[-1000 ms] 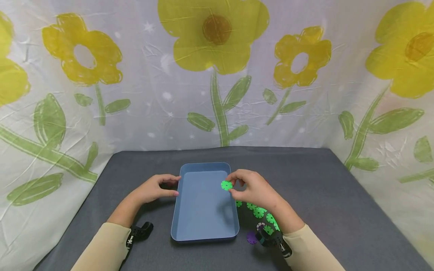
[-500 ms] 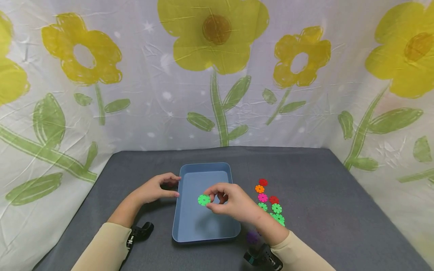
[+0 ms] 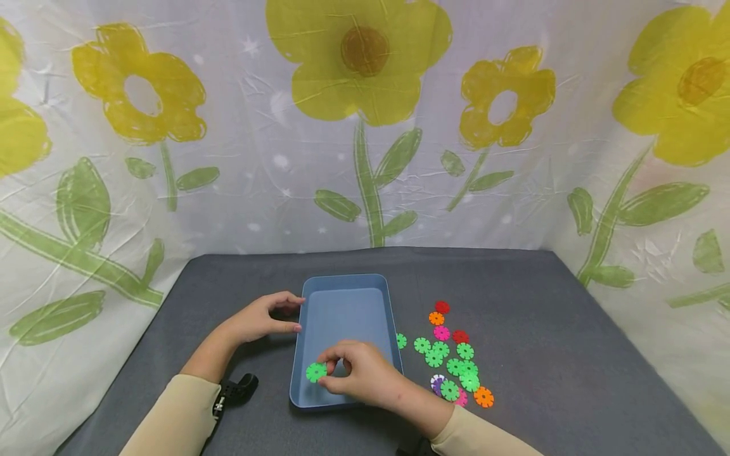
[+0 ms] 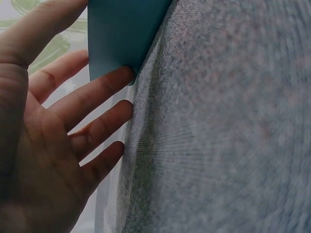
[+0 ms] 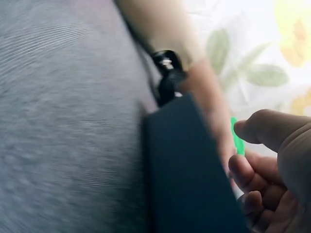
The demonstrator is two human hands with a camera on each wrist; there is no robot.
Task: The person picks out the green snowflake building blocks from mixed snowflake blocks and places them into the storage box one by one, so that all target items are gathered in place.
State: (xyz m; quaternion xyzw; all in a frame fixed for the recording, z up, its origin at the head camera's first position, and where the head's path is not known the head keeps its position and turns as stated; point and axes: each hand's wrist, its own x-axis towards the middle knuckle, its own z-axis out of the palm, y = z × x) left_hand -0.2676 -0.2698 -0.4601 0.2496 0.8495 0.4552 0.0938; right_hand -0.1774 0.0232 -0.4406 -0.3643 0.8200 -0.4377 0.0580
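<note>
Grey table [image 3: 570,329]; yellow-flower backdrop cloth [image 3: 365,126] behind; loose coloured discs [image 3: 450,361] scattered right of centre.

Head view: looks forward and down from above the person, far enough to take in the whole grey surface [image 3: 542,329], both hands and the flowered backdrop [image 3: 365,126].
Left wrist view: sits very close beside the left hand [image 4: 43,145], facing along the surface toward a corner of the blue tray [image 4: 121,39].
Right wrist view: low and close under the right hand [image 5: 277,170], blurred; it seems to face across the tray's near wall.
Shared: all three show the tray and surface.
</note>
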